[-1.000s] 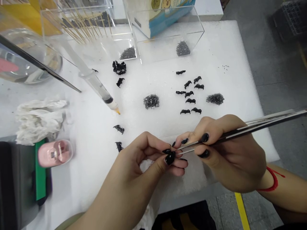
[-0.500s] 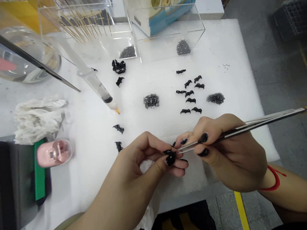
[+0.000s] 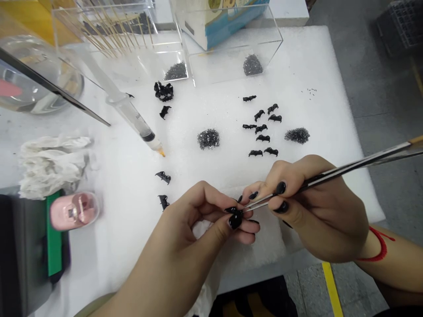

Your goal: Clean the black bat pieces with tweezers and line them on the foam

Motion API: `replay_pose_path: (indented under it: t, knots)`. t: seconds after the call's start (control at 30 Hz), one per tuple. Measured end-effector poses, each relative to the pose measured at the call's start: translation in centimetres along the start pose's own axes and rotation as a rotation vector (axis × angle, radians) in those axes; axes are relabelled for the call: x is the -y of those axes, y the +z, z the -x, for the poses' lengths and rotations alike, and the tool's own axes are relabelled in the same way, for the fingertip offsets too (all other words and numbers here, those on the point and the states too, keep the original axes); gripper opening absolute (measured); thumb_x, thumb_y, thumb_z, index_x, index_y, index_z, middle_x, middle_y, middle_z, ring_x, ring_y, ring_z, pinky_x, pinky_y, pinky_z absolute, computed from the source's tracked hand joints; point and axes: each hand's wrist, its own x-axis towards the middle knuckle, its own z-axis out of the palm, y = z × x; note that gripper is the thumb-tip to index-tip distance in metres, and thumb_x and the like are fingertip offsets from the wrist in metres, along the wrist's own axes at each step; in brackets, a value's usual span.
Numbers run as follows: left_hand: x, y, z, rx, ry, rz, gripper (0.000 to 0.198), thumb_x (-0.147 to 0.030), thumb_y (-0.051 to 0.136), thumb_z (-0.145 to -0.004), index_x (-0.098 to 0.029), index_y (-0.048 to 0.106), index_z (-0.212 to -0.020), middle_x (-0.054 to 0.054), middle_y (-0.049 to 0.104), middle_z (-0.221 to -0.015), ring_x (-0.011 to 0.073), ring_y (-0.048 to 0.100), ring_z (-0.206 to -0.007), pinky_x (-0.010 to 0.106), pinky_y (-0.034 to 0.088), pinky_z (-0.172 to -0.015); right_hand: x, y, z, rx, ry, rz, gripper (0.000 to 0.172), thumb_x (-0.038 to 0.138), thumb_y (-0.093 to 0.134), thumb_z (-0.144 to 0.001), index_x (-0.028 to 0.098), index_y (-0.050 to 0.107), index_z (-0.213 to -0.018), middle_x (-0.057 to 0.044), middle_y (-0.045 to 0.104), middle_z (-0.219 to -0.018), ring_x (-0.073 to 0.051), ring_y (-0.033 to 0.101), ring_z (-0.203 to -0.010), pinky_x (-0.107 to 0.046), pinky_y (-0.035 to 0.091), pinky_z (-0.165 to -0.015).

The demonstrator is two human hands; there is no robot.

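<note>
- The left hand [image 3: 201, 215] is closed in a pinch: its thumb and first fingers grasp a small black piece [image 3: 236, 212] near the front edge of the white foam pad [image 3: 324, 79] on the counter.
- The right hand [image 3: 317, 211] is clenched around a pair of tweezers [image 3: 346, 169]; the tips of the tweezers meet the small black piece between the left fingertips.
- The long end of the tweezers points to the right, up and away from the hands.
- I cannot tell if the tweezer tips hold anything, because the fingers hide this place.
- Behind the hands, a group of black pieces [image 3: 262, 127] lies on the pad, set out singly and close together.
- Two heaps of tiny grey bits lie on the pad: one heap [image 3: 208, 138] to the left of this group, another heap [image 3: 296, 135] to the right of it.
- Two more black pieces [image 3: 163, 177] lie just left of the left hand.
- A syringe [image 3: 132, 116] lies tilted on the pad, its orange tip towards the hands.
- A crumpled white tissue [image 3: 53, 163] is at the far left.
- Clear plastic boxes [image 3: 231, 44] stand at the back of the pad.
</note>
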Motion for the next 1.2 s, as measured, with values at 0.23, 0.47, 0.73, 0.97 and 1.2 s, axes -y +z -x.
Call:
replay_pose_path:
  t: [0.23,0.47,0.73,0.97,1.2]
  knots:
    - [-0.17,0.05,0.1,-0.002,-0.017,-0.033,0.013,-0.019,0.066,-0.093,-0.02,0.064,-0.08,-0.001,0.077,-0.08,0.0131,0.074,-0.076,0.018,0.061,-0.074,-0.01,-0.03,0.1,0.003,0.008,-0.025,0.033,-0.003,0.052,-0.092,0.024,0.055,-0.11,-0.001,0.062,-0.092,-0.014,0.067,-0.086,-0.034,0.062,-0.074]
    - [-0.33,0.19,-0.07,0.007,-0.014,-0.007,0.014,-0.016,0.065,-0.092,-0.019,0.064,-0.079,0.0,0.077,-0.077,0.0131,0.074,-0.074,0.017,0.061,-0.071,0.24,0.24,-0.31,-0.018,-0.012,-0.024,0.028,0.001,0.052,-0.094,0.023,0.056,-0.111,-0.002,0.061,-0.087,-0.016,0.067,-0.081,-0.032,0.062,-0.068]
    - [-0.23,0.31,-0.18,-0.018,-0.017,0.044,0.013,-0.014,0.066,-0.09,-0.017,0.064,-0.077,0.002,0.077,-0.076,0.0144,0.074,-0.072,0.018,0.062,-0.069,0.33,0.25,-0.32,-0.032,0.013,-0.014,0.025,0.003,0.053,-0.095,0.024,0.057,-0.107,0.0,0.064,-0.085,-0.015,0.069,-0.079,-0.03,0.062,-0.066]
    - [-0.35,0.26,-0.1,0.002,-0.018,0.011,0.014,-0.013,0.064,-0.091,-0.018,0.063,-0.078,0.002,0.077,-0.077,0.0142,0.074,-0.072,0.018,0.062,-0.07,0.31,0.22,-0.41,-0.047,0.012,-0.027,0.022,0.003,0.056,-0.093,0.022,0.058,-0.105,0.0,0.065,-0.086,-0.015,0.07,-0.084,-0.029,0.063,-0.067]
    - [-0.74,0.39,-0.29,-0.016,-0.017,-0.03,0.015,-0.01,0.065,-0.089,-0.017,0.063,-0.076,0.002,0.076,-0.074,0.0139,0.074,-0.07,0.017,0.061,-0.067,-0.16,0.15,-0.25,-0.033,0.011,0.013,0.027,0.002,0.053,-0.094,0.025,0.056,-0.107,-0.001,0.065,-0.088,-0.016,0.068,-0.081,-0.032,0.062,-0.068]
